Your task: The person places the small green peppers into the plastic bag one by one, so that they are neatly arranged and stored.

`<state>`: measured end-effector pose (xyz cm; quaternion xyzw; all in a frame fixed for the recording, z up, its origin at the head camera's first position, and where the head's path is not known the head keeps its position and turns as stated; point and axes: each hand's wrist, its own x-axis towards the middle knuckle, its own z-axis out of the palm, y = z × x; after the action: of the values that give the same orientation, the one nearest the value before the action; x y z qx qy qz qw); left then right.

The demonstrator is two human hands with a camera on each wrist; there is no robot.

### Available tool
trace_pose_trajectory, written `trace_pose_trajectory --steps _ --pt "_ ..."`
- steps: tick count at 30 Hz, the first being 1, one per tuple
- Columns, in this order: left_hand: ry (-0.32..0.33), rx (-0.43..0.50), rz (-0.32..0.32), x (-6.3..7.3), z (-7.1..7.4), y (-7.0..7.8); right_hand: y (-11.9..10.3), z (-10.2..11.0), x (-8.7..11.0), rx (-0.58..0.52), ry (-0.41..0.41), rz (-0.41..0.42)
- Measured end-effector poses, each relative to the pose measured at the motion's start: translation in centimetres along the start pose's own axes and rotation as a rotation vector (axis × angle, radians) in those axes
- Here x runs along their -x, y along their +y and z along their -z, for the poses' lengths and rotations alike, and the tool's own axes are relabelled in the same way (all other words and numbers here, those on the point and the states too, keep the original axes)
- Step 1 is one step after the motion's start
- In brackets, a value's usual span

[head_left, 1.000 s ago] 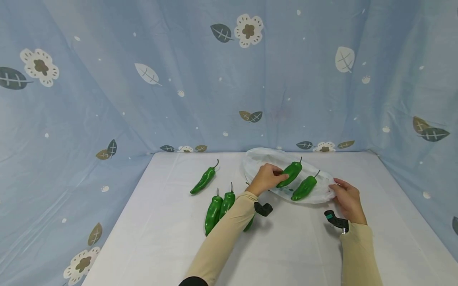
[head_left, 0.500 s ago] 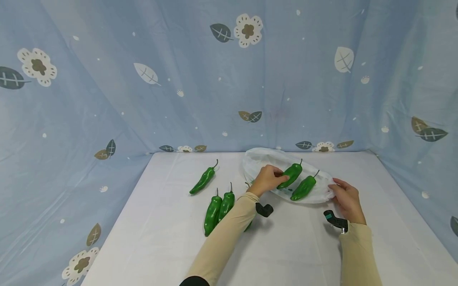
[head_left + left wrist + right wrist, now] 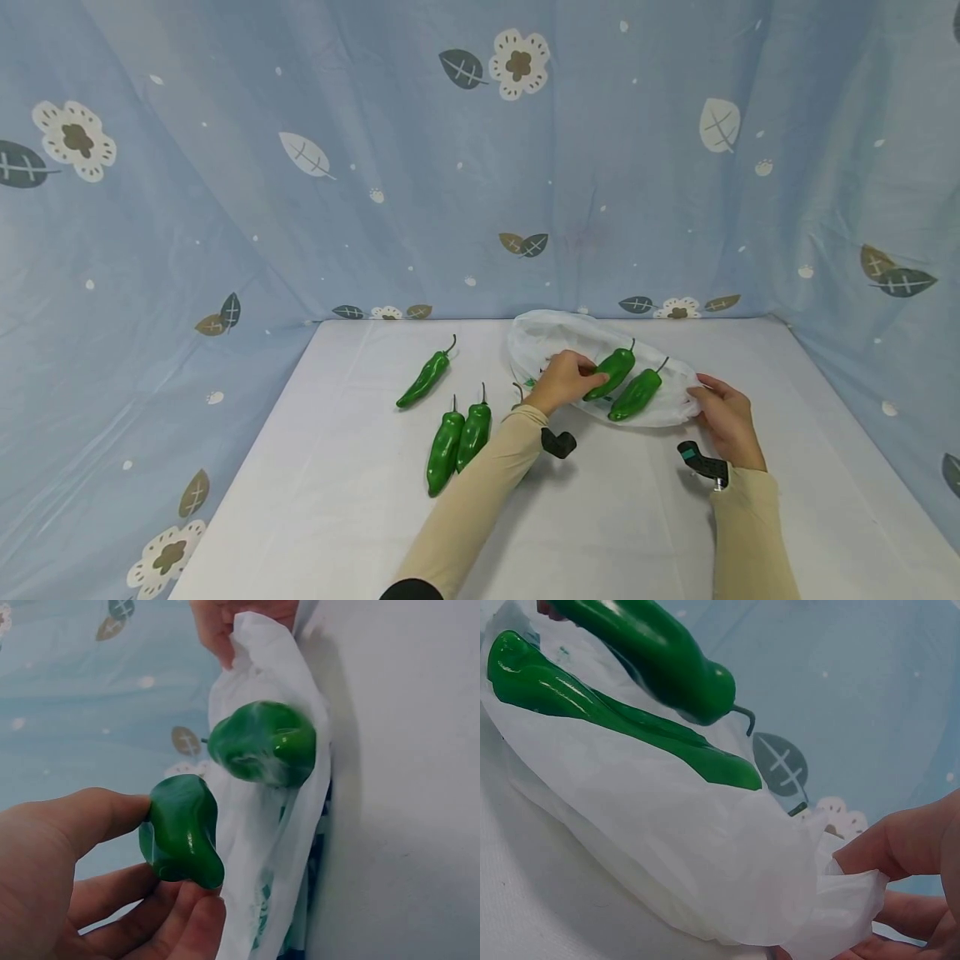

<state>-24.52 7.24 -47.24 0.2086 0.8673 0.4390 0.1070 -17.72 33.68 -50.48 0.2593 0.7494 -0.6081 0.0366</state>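
A glossy green pepper (image 3: 617,367) is pinched between thumb and fingers of my left hand (image 3: 561,382), stem pointing away, over a thin white plastic bag (image 3: 678,398). Beside it a second green pepper (image 3: 636,395) lies on the bag; in the right wrist view the white plastic covers this pepper's (image 3: 547,682) lower side. My right hand (image 3: 731,423) pinches the bag's right end, and the plastic (image 3: 840,907) bunches between thumb and fingers there. Seen from the left wrist, the held pepper (image 3: 184,832) hangs in front of the bag.
Two green peppers (image 3: 446,452) (image 3: 474,435) lie side by side left of my left forearm, and another pepper (image 3: 425,379) lies farther back. One more pepper's stem (image 3: 519,390) shows behind the left sleeve. A blue patterned curtain (image 3: 420,167) rises behind the white table (image 3: 337,500).
My left hand has shifted slightly right and nearer with the held pepper. The right hand keeps its hold on the bag, and the other peppers lie as before.
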Motion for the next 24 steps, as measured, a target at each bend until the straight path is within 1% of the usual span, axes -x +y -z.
trace_pose_trajectory --steps 11,17,24 --pt "0.008 -0.064 0.022 -0.4 -1.3 -0.3 0.2 -0.1 -0.1 -0.008 -0.003 0.015" --pt "0.002 -0.060 0.020 -0.3 -1.6 -0.1 0.2 -0.1 -0.1 -0.010 0.002 0.015" --pt "-0.012 -0.051 0.036 -0.3 -1.9 -0.1 0.2 0.0 -0.1 -0.010 0.000 0.002"
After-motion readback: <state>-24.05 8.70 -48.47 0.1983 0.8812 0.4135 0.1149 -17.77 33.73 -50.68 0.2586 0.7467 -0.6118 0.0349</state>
